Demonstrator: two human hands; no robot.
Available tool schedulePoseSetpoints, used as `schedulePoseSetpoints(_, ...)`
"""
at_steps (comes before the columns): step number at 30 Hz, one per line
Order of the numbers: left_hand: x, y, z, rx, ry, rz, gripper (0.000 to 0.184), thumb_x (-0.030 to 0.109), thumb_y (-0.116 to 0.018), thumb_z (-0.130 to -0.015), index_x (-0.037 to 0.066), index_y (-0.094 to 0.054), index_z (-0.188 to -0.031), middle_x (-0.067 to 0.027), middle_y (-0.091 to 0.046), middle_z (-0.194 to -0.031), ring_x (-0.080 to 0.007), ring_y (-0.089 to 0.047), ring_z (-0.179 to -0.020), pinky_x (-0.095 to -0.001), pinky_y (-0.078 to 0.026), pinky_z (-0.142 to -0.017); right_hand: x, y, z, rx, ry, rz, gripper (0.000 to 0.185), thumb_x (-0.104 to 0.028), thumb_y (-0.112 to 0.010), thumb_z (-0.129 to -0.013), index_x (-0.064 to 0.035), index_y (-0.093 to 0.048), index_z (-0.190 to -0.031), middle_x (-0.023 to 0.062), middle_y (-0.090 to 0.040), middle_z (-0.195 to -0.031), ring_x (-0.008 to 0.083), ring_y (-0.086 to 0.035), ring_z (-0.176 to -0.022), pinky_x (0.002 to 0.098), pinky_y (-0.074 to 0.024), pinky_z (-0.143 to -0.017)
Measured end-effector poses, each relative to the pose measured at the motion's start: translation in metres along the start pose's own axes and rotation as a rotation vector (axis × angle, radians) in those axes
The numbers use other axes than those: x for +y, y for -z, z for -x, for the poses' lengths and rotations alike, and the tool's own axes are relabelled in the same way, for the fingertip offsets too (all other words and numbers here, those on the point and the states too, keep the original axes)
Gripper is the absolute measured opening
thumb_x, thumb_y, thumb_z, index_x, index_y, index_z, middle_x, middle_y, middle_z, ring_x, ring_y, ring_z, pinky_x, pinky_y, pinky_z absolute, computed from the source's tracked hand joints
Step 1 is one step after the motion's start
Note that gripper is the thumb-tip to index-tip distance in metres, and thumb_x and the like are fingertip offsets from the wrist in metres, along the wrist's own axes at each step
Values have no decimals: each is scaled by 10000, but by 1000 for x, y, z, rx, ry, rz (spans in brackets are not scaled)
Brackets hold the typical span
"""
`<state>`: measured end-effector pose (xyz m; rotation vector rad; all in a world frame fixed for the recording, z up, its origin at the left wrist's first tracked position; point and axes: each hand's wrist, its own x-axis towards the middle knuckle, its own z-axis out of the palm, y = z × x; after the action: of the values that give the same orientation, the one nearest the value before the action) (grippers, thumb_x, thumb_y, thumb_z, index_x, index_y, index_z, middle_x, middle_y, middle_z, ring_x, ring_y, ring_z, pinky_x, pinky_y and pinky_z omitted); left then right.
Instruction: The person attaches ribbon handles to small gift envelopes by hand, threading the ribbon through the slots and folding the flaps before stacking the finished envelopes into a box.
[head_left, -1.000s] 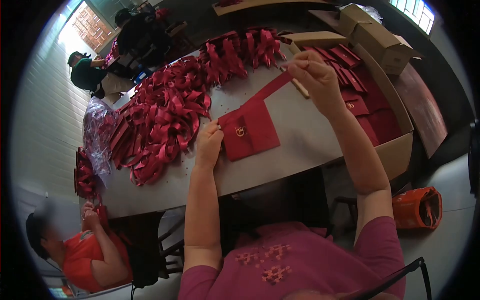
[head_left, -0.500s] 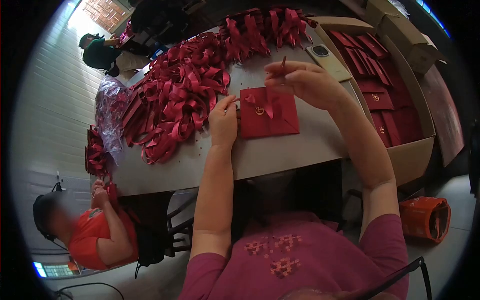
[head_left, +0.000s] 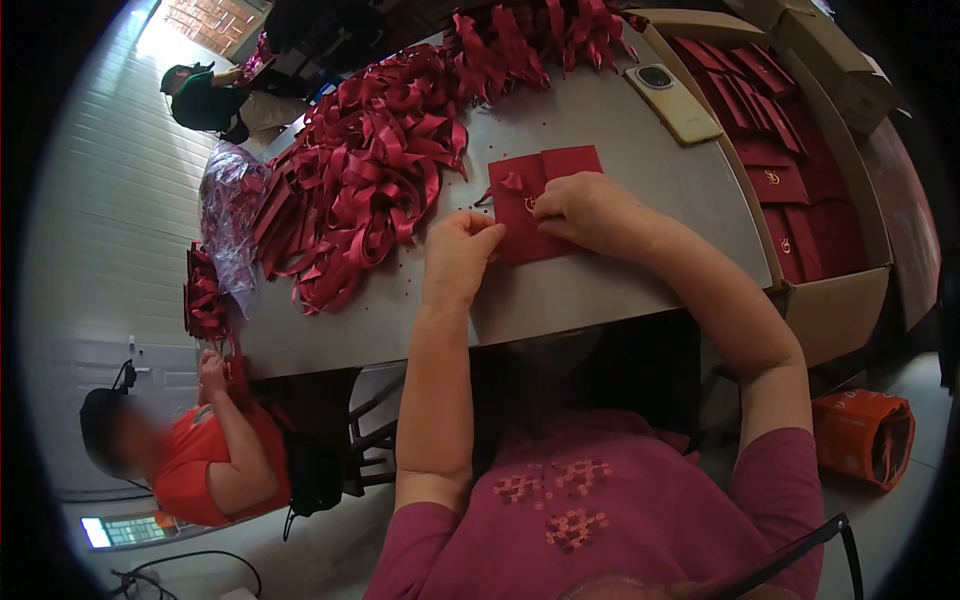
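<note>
One flat, square-cornered red pouch (head_left: pixel 516 222), matte, gold-marked, on the smooth grey worktop (head_left: pixel 585 298); glossy ribbon (head_left: pixel 509 182) now slack across its front, no longer drawn taut. Right hand (head_left: pixel 597 210), just lowered, covers the face, fingers curled, hold unclear; left hand (head_left: pixel 459 262) pinches the left edge: both now work close in.

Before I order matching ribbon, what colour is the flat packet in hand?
The flat packet is deep red, best seen in the head view.
</note>
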<state>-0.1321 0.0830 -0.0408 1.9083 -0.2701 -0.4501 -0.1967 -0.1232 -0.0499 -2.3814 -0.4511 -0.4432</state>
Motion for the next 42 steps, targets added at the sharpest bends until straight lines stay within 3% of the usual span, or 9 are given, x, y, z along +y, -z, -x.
schedulePoseSetpoints(2, 3, -2, -2, -12, 41, 46, 80, 77, -694, -822, 38, -649, -876, 9, -592, -678, -69, -530, -566, -201, -365, -468, -6, 2, 2, -98, -46, 61, 146, -146, -676, -756, -86, -703, -886, 130, -672, -860, 337, -637, -847, 423, -508, -747)
schedulePoseSetpoints(9, 2, -3, -4, -87, 257, 557, 132, 17, -658, -847, 79, -589, -940, 43, -518, -668, -57, -438, -477, -203, -289, -413, 4, 8, 2, -119, -93, -145, 191, -83, -689, -703, -36, -701, -887, 135, -680, -813, 314, -654, -781, 378, -511, -700)
schedulePoseSetpoints(11, 0, -3, -3, -120, 261, 602, 123, 20, -649, -856, 83, -582, -938, 51, -503, -668, -48, -412, -464, -200, -285, -412, 5, 9, 1, -161, -171, -292, 205, -20, -737, -689, -18, -699, -890, 111, -659, -832, 224, -643, -760, 321, -505, -689)
schedulePoseSetpoints(15, -4, 0, 1, -225, 235, 697, 92, 35, -626, -884, 93, -568, -926, 68, -473, -660, -27, -369, -448, -196, -283, -409, 12, 10, 0, -191, -183, -329, 211, -32, -743, -688, -3, -696, -892, 99, -668, -816, 183, -633, -742, 302, -500, -677)
schedulePoseSetpoints(19, -4, 3, 4, -267, 225, 701, 85, 46, -621, -892, 93, -571, -942, 67, -487, -674, -28, -368, -442, -194, -286, -407, 9, 14, 0, -231, -212, -396, 225, -35, -754, -675, 14, -688, -885, 91, -659, -784, 171, -619, -727, 295, -493, -662)
schedulePoseSetpoints(30, 3, -1, 8, -263, 212, 607, 371, -113, -633, -736, 43, -551, -1062, 11, -531, -746, -59, -411, -508, -200, -274, -437, 11, 13, -2, -253, -221, -317, 267, -91, -740, -662, -12, -718, -917, 131, -707, -815, 212, -666, -729, 318, -512, -684)
schedulePoseSetpoints(33, 1, -5, 4, -178, 216, 665, 373, -125, -620, -726, 44, -555, -1052, 2, -537, -745, -65, -407, -502, -203, -276, -440, 11, 15, 0, -220, -192, -318, 242, -125, -732, -707, -10, -715, -919, 137, -701, -794, 216, -663, -717, 326, -508, -672)
schedulePoseSetpoints(36, 6, -10, 5, -129, 206, 690, 356, -112, -626, -729, 49, -563, -1040, 5, -548, -744, -61, -404, -501, -202, -277, -443, 9, 16, -2, -272, -324, -379, 218, -158, -711, -759, -7, -711, -917, 136, -693, -770, 222, -653, -696, 338, -501, -655)
schedulePoseSetpoints(42, 7, -16, -1, -120, 206, 538, 245, -57, -632, -768, 56, -584, -980, 32, -554, -715, -35, -404, -498, -195, -277, -445, 21, 7, -2, -176, -160, -337, 195, -177, -691, -794, -7, -705, -889, 125, -683, -750, 211, -639, -687, 334, -491, -652)
